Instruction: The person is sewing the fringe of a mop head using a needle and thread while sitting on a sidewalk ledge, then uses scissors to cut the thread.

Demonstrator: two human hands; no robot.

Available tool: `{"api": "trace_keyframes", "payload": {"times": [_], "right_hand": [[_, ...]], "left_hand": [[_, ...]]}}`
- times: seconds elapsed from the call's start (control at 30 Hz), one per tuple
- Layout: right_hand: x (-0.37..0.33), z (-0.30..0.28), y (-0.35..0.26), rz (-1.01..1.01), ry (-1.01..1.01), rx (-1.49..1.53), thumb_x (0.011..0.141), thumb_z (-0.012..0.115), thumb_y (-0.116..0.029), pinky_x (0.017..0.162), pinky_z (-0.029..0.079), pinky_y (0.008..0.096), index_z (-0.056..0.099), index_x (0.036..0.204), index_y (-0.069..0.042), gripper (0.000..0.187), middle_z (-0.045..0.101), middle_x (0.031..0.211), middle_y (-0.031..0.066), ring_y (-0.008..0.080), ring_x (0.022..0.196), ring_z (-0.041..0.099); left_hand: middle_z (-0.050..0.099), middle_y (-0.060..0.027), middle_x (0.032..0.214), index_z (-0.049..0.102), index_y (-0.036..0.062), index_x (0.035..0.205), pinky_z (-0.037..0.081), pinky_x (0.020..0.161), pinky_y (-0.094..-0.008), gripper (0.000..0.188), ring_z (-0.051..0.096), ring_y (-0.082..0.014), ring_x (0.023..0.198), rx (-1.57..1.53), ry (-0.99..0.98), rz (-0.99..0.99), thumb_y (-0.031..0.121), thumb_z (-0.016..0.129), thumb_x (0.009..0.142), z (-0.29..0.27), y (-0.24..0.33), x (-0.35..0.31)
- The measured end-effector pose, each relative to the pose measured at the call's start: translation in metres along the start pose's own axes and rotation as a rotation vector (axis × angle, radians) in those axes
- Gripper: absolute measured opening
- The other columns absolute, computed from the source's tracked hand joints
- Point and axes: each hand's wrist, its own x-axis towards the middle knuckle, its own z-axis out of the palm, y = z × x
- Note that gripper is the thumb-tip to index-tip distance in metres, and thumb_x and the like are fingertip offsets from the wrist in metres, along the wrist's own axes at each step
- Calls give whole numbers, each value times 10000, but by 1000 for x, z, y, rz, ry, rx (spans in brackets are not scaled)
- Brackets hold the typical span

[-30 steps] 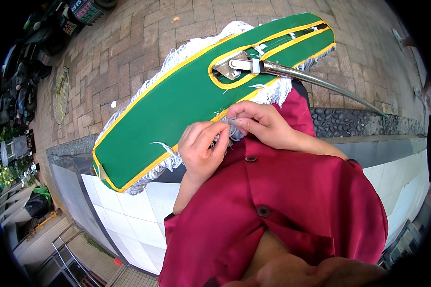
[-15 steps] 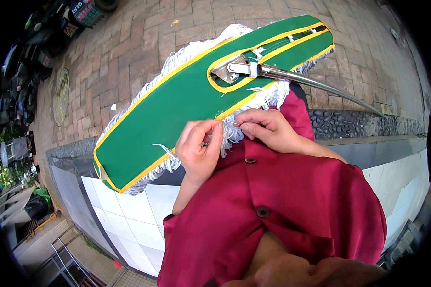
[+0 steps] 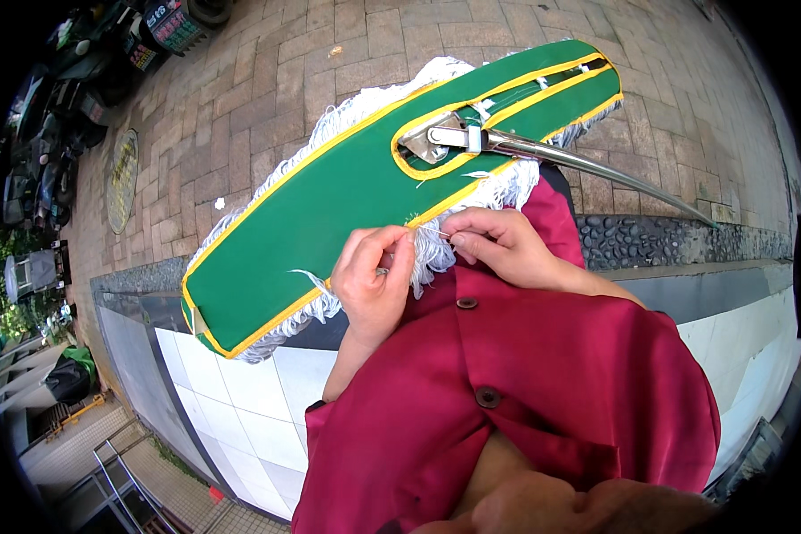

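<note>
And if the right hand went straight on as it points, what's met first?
Likely the left hand, though white mop fringe shows between them; depth is unclear, so it may brush that first.

Dark panel (image 3: 176,29), coloured lettering, too small to read

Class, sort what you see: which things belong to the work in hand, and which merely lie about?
In hand:
left hand, right hand
thin pale strand between their fingertips (needle or thread unclear)
green mop head
white fringe
metal handle

Lying about:
white scrap
round ground cover
dark parked vehicles
</note>
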Motion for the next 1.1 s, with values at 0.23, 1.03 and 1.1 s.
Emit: {"api": "trace_keyframes", "payload": {"times": [0.23,1.03,1.1], "right_hand": [[2,0,5,2,-40,-23,975,546,-43,605,438,231,626,1129,4,179,549,730,-1,61,661,495],[34,2,-12,114,-272,262,988,548,-83,639,453,229,633,1157,-18,201,588,755,-5,73,696,545],[36,0,-14,83,-302,186,981,554,-84,637,465,239,637,1137,-21,188,597,735,-2,79,683,562]], "left_hand": [[621,-45,783,685,-13,884,425,536,-212,110,535,-73,606,13,-16,-14,-46,745,799,-2,0,0],[656,-70,795,678,47,850,499,612,-330,154,647,-239,698,83,-113,252,-5,766,734,-4,-8,-4],[653,-68,794,680,47,848,500,613,-333,155,646,-239,699,101,-97,299,-4,768,731,-3,-9,-4]]}}
